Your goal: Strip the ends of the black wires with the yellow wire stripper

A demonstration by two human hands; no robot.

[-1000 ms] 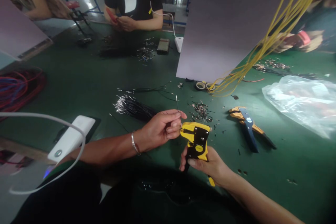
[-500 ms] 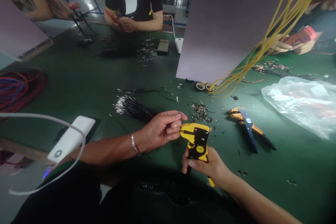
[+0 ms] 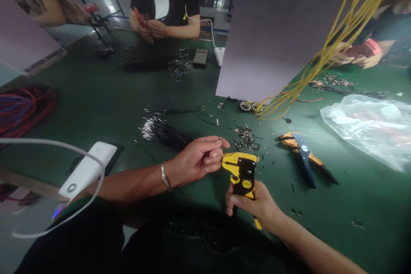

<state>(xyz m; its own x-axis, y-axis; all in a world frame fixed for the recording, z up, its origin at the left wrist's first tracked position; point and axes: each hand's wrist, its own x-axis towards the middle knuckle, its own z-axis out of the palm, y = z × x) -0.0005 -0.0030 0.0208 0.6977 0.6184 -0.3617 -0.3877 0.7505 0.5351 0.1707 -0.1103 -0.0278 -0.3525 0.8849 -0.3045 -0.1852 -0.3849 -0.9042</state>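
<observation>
My left hand (image 3: 204, 156) is closed in a pinch on a thin black wire (image 3: 218, 129), whose pale metal tip points up above the fingers. In my right hand (image 3: 253, 201) is a yellow and black wire stripper (image 3: 244, 169), its jaw end right beside my left fingertips. Whether the jaws touch the wire is hidden. A bundle of black wires (image 3: 167, 133) with silvery ends lies behind my left wrist. Beyond the stripper sits a small heap of cut wire scraps (image 3: 245, 137).
A blue and orange wire stripper (image 3: 303, 154) and a clear plastic bag (image 3: 369, 124) lie to the right. Yellow wires (image 3: 321, 66) hang past a grey panel (image 3: 266, 30). At left are a white power bank (image 3: 88, 169) and coiled red wires (image 3: 25, 105). Co-workers' hands (image 3: 156, 29) work across the table.
The wire stripper in my right hand has shifted very slightly down and to the right. My left hand keeps its pinch on the wire. Across the table, a co-worker's red tool has tilted more upright.
</observation>
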